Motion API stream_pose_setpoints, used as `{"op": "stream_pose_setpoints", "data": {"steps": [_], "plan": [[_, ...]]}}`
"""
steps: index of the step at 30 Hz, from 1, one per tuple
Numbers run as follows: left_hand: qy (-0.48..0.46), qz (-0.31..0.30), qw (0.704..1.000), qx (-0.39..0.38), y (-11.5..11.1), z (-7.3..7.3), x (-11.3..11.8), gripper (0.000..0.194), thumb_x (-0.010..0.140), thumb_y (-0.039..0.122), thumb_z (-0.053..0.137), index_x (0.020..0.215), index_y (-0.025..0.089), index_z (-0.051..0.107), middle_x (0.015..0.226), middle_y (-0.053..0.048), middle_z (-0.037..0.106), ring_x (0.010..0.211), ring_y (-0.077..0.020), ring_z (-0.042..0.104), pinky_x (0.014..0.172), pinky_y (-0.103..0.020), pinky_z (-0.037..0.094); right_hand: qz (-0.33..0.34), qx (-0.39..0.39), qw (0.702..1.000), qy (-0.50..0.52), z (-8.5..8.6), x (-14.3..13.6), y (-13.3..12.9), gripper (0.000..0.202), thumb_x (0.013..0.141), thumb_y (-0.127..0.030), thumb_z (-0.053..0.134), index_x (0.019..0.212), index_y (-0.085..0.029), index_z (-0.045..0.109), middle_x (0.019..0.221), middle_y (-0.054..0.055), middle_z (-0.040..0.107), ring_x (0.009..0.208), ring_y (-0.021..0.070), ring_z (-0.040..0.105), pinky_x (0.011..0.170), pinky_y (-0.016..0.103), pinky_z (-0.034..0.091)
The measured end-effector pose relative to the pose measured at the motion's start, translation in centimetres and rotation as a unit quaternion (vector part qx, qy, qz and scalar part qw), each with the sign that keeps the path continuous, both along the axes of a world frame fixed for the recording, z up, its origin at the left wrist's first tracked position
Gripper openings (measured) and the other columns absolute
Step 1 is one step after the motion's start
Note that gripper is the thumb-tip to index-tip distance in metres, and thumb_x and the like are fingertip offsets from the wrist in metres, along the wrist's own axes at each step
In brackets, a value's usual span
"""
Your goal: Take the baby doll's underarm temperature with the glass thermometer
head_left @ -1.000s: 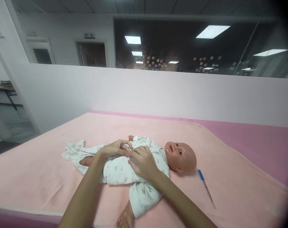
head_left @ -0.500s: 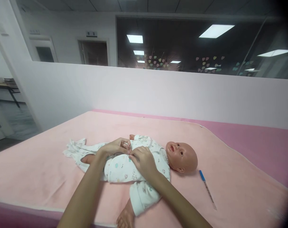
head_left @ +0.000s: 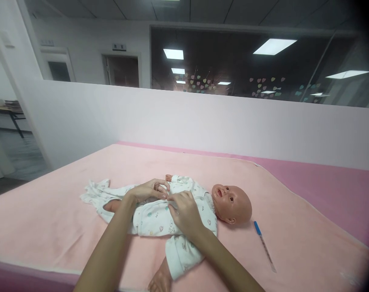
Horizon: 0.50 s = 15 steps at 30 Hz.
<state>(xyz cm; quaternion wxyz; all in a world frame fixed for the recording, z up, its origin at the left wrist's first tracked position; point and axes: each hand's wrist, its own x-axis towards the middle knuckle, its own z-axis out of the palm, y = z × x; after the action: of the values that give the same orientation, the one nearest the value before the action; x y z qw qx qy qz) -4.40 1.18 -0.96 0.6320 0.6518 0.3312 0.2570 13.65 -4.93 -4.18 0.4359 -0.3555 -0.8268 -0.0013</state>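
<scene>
A baby doll (head_left: 236,205) lies on its back with its head to the right, dressed in a white printed baby top (head_left: 155,221). Both my hands are over the front of this top, fingertips almost meeting at the middle of the doll's belly. My left hand (head_left: 150,190) pinches the cloth there between thumb and fingers. My right hand (head_left: 186,211) is bent at the same spot, its fingertips closed on the edge of the top. What lies between the fingertips is too small to make out. White printed trousers (head_left: 96,190) hang loose past the doll's feet.
A thin clear stick with a blue end (head_left: 264,245), like a cased thermometer, lies right of the doll's head. Beneath everything is a peach-pink cloth (head_left: 50,227) over a padded pink surface (head_left: 330,190). A low white wall (head_left: 202,121) stands behind.
My right hand's fingers have lifted and shifted slightly, the thumb now farther from the fingertips. My left fingers have straightened a little. The doll stays in place; the view has tilted slightly.
</scene>
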Motion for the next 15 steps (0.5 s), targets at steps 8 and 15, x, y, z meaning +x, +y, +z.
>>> {"op": "stream_pose_setpoints", "data": {"steps": [8, 15], "plan": [[0.186, -0.012, 0.977, 0.101, 1.3, 2.2, 2.6, 0.037, 0.071, 0.042, 0.059, 0.097, 0.016, 0.062, 0.07, -0.003, 0.061, 0.05, -0.0098, 0.049, 0.046, -0.02, 0.037, -0.156, 0.036, 0.987, 0.03, -0.3, 9.1, -6.2, 0.024, 0.079, -0.028, 0.048, 0.102, -0.023, 0.055, 0.117, 0.01, 0.053, 0.112, 0.0273, 0.045, 0.089, 0.045, 0.038], [0.293, 0.022, 0.876, 0.382, 1.6, 2.1, 11.5, 0.03, 0.072, 0.045, 0.052, 0.084, 0.019, 0.064, 0.069, -0.001, 0.063, 0.064, -0.0148, 0.056, 0.054, -0.022, 0.037, -0.451, -0.328, 0.829, 0.049, -5.6, 20.7, -8.5, 0.047, 0.079, -0.049, 0.034, 0.112, -0.017, 0.045, 0.066, 0.002, 0.061, 0.059, 0.0213, 0.061, 0.054, 0.032, 0.045]]}}
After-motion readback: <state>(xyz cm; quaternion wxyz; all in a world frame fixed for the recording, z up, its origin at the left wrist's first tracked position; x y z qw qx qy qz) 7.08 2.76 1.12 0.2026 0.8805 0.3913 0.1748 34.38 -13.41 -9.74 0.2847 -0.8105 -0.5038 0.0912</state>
